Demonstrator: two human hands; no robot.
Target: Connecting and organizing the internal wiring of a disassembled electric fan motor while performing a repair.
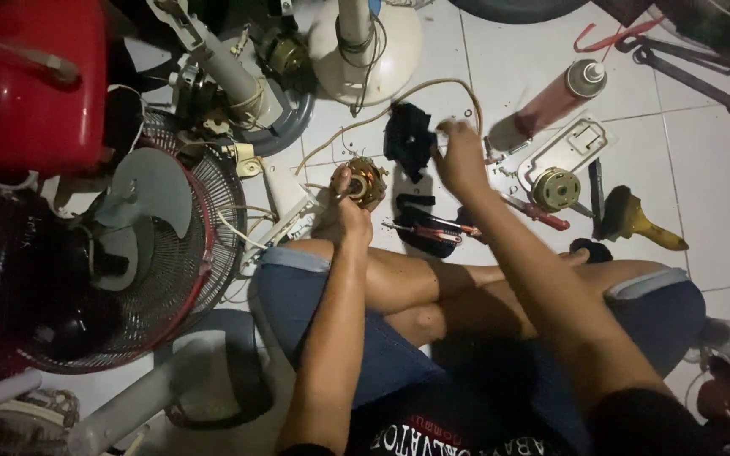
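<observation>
While left hand (350,203) clamps copper-wound round motor core (366,181) on white tiled floor (703,160), right hand (460,159) hovers blurred beside black cloth (408,135), grip unclear. Judged: mid-disassembly; steadying core needed.

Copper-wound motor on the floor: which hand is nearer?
Left. The left hand touches the copper-wound motor; the right hand is raised off to its right, apart from it.

A spray can (551,103) lies on its side on the white tiled floor (703,160), upper right of centre. It is a cylinder with a reddish-pink label band around its body and a pale grey cap. No signs or screens show.
</observation>
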